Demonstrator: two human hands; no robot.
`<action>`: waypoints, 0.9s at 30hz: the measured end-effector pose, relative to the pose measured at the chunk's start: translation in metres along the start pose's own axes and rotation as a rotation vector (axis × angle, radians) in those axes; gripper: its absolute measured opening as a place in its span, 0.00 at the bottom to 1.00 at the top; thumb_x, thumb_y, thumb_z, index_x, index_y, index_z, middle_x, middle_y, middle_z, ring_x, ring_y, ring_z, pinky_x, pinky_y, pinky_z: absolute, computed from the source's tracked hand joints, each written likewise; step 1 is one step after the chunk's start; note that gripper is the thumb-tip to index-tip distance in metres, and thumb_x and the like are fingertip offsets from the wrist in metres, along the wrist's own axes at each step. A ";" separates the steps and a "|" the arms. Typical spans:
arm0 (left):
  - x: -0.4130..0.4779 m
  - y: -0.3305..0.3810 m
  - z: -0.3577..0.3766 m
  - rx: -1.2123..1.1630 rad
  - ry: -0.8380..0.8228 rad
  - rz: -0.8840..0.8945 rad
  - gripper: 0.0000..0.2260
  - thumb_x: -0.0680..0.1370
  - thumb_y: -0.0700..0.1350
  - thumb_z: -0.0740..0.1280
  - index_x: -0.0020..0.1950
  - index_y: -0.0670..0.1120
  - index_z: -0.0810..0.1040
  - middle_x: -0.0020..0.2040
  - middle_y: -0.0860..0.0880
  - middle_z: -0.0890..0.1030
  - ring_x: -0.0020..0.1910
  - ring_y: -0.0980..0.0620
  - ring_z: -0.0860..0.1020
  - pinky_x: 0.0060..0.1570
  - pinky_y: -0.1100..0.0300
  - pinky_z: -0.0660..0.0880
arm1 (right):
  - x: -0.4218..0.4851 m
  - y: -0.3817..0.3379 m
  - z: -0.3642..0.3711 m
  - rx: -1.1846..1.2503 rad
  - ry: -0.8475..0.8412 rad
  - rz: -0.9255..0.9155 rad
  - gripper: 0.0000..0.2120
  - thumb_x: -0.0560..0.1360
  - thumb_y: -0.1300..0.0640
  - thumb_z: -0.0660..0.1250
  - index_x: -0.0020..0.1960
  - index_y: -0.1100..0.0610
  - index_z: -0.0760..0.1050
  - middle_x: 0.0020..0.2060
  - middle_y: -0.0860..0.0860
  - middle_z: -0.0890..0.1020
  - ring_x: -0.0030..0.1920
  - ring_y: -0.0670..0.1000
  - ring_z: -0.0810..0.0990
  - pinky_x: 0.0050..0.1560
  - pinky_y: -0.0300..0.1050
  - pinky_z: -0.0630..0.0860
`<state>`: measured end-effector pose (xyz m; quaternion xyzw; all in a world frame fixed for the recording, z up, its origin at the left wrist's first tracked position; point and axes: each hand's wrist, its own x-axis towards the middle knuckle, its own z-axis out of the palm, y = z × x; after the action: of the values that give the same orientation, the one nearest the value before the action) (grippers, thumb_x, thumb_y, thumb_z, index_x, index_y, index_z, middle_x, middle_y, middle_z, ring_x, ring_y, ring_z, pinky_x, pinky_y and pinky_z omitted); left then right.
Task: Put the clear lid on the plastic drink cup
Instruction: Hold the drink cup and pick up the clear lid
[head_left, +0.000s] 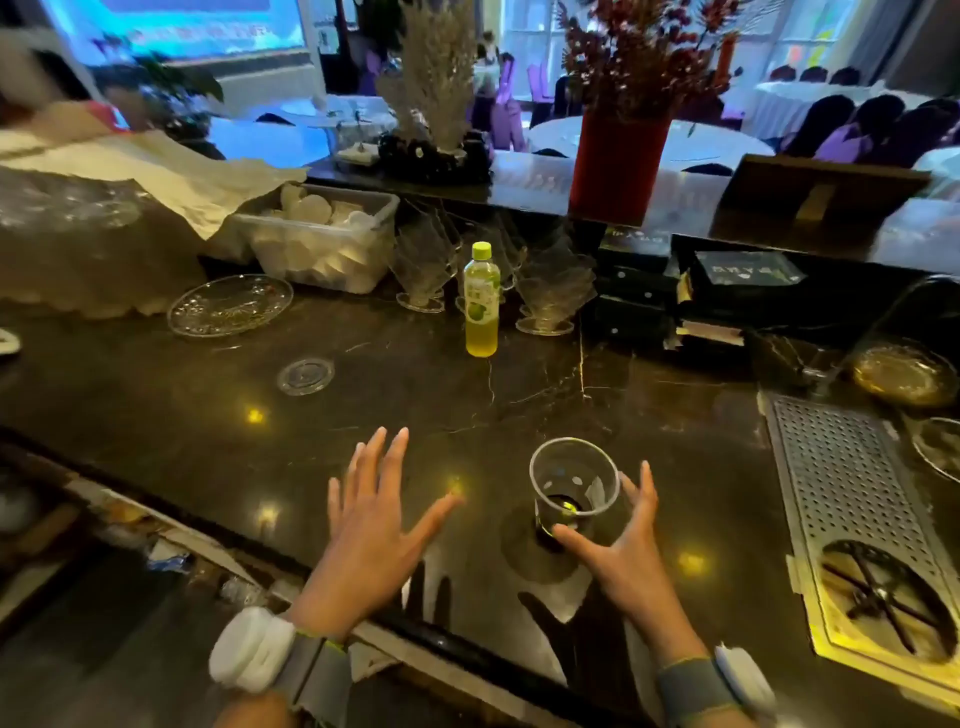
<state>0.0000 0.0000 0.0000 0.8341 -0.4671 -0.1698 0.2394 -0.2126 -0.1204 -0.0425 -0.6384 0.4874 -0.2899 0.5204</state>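
White sensor bands are worn on both wrists at the near edge of the dark marble counter (467, 395). The left hand (371, 525) is held flat above the counter, fingers spread wide, nothing gripped. The right hand (631, 551) is opened in a loose curve beside the plastic drink cup (574, 486); thumb and fingertips are placed near the cup's base and side, but contact cannot be confirmed. The cup is stood upright, uncovered, with a little dark liquid seen at the bottom. A perforated metal drain tray (841, 483) is set into the counter to the right.

Further back and left, the clear lid (305, 375) is laid flat on the marble, well apart from the cup. Beyond it, a patterned glass plate (230, 305) is seen. A yellow-green drink bottle (481, 300) with a green cap is stood centre; its label carries a lime picture, text too small to read. Clear stemmed glasses (545, 296) are clustered behind it, and a plastic bin of white items (322, 244) is placed to the left. Black boxes (743, 273) with unreadable pale print are stacked on the right. A red vase (618, 166) is stood on the upper ledge.
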 end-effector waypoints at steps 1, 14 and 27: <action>-0.002 0.003 0.001 0.009 0.012 -0.023 0.40 0.68 0.70 0.50 0.74 0.56 0.41 0.78 0.53 0.43 0.76 0.51 0.40 0.74 0.44 0.39 | 0.006 0.002 0.000 0.047 -0.008 -0.006 0.59 0.64 0.58 0.79 0.77 0.48 0.37 0.76 0.51 0.59 0.67 0.44 0.59 0.65 0.42 0.57; -0.004 -0.026 -0.001 -0.023 0.157 -0.244 0.32 0.75 0.62 0.55 0.75 0.57 0.45 0.77 0.55 0.47 0.76 0.55 0.41 0.74 0.49 0.38 | 0.065 -0.011 0.056 0.146 -0.264 -0.157 0.39 0.62 0.59 0.80 0.65 0.43 0.62 0.58 0.43 0.74 0.56 0.38 0.74 0.59 0.42 0.69; 0.142 -0.150 -0.050 0.151 0.091 -0.181 0.28 0.75 0.57 0.61 0.72 0.50 0.58 0.70 0.47 0.63 0.72 0.47 0.59 0.73 0.48 0.51 | 0.114 -0.044 0.178 0.125 -0.315 -0.166 0.44 0.58 0.52 0.82 0.67 0.41 0.62 0.62 0.42 0.74 0.63 0.42 0.73 0.62 0.42 0.69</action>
<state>0.2021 -0.0427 -0.0504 0.8954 -0.3899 -0.1172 0.1803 -0.0017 -0.1587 -0.0684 -0.6806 0.3264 -0.2579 0.6031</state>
